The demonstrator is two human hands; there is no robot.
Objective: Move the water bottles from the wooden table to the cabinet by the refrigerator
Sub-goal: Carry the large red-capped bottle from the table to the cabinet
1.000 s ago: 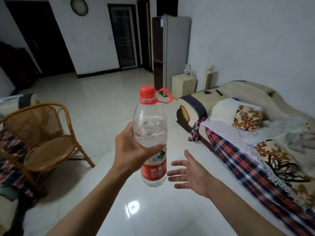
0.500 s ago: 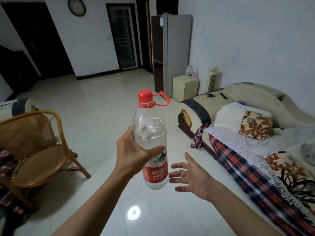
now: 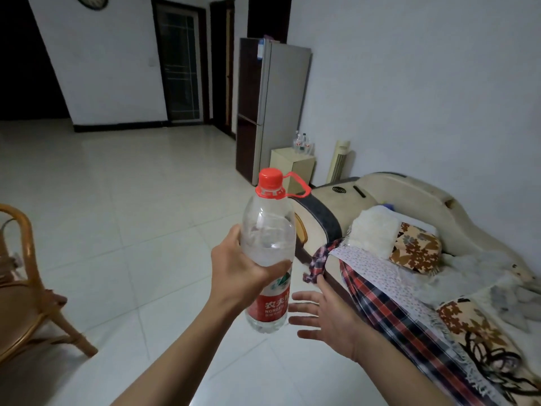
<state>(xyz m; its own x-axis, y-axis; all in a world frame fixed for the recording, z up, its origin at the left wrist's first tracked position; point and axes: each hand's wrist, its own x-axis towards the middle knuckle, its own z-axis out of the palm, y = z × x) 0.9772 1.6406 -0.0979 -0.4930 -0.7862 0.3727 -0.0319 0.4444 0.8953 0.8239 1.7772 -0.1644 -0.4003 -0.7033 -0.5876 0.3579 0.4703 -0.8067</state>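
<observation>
My left hand [image 3: 243, 273] grips a clear water bottle [image 3: 269, 238] with a red cap and red label, held upright in front of me. Just to the right and lower, my right hand [image 3: 325, 315] hovers with spread fingers, holding nothing and not touching the bottle. Far ahead a small cream cabinet [image 3: 285, 168] stands beside the tall silver refrigerator [image 3: 278, 104]. A few water bottles [image 3: 303, 143] stand on the cabinet's top. The wooden table is out of view.
A sofa [image 3: 409, 197] draped with plaid cloth and cushions runs along the right wall. A rattan chair [image 3: 26, 288] stands at the left edge. A white tower fan [image 3: 339, 161] is behind the cabinet. Glossy white floor tiles [image 3: 131, 200] stretch toward the refrigerator.
The view has moved forward: refrigerator, cabinet and sofa are nearer, and the chair has slid toward the left edge. Both hands keep their pose, with the bottle still in my left.
</observation>
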